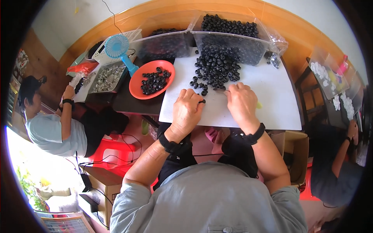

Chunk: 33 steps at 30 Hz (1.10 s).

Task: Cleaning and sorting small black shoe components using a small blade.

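My left hand (pixel 186 110) is closed over the white board (pixel 268 112), its fingertips around a small black round part (pixel 203 101). To its right, my right hand (pixel 241 103) pinches a thin tool (pixel 220 90) that points left; whether it is a blade or tweezers I cannot tell. Just beyond both hands spreads a heap of black round parts with holes (pixel 217 66). Several of them lie loose at its near left edge. An orange-red plate (pixel 134 87) with more such parts stands left of my left hand.
Behind the heap stand two clear bins (pixel 229 48) with black parts. A blue fan (pixel 117 46) and a metal tray (pixel 93 88) are further left. One person (pixel 54 128) sits at the left, another (pixel 336 163) at the right. An open cardboard box (pixel 297 155) is below the table.
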Each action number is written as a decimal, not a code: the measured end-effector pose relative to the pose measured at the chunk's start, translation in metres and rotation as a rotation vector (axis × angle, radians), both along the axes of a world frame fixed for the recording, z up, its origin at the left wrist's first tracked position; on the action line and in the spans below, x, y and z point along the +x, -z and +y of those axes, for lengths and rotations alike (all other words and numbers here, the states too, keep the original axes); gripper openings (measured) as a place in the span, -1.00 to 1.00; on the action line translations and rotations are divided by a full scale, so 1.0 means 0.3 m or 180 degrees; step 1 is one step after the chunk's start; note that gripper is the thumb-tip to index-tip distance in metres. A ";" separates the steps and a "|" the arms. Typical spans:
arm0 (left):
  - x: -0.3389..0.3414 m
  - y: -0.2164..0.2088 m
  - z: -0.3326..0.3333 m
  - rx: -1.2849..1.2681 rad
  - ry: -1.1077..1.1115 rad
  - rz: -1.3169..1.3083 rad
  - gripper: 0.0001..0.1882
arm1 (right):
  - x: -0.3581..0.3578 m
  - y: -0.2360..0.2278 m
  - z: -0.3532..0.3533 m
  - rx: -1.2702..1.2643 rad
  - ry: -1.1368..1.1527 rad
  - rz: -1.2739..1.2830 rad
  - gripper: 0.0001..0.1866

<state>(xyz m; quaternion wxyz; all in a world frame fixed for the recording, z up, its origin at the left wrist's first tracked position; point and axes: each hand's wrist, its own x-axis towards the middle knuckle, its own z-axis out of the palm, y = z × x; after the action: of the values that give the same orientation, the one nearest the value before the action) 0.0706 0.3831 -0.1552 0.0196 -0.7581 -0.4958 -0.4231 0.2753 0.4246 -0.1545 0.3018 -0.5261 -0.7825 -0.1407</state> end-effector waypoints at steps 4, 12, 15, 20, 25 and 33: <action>0.014 -0.020 -0.004 0.0039 0.0071 0.0145 -0.84 | 0.032 -0.025 -0.057 -0.0090 -0.0386 0.0332 -0.86; 0.034 -0.010 0.012 0.0090 0.0067 0.0605 -0.82 | 0.079 0.004 -0.048 0.0144 -0.0138 0.0240 -0.82; 0.033 -0.021 0.013 0.0002 0.0004 0.0851 -0.80 | 0.092 -0.015 -0.055 0.0025 -0.0352 0.0407 -0.82; 0.037 -0.037 -0.003 0.0328 0.0150 0.0080 -0.79 | 0.045 -0.012 -0.070 0.0220 -0.0698 0.0228 -0.82; 0.043 -0.084 -0.068 -0.1349 0.0608 -0.1593 -0.81 | 0.061 -0.012 -0.056 0.0337 -0.0207 0.0199 -0.83; 0.037 -0.081 -0.047 -0.2788 0.1937 -0.4039 -0.77 | 0.127 -0.023 -0.094 0.0247 -0.0513 0.0351 -0.82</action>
<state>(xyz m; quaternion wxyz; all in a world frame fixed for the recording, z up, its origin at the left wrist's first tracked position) 0.0818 0.3691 -0.1309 -0.6763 -0.4153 -0.3058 -0.5260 0.3134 0.3963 -0.1475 0.3749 -0.4563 -0.7984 -0.1170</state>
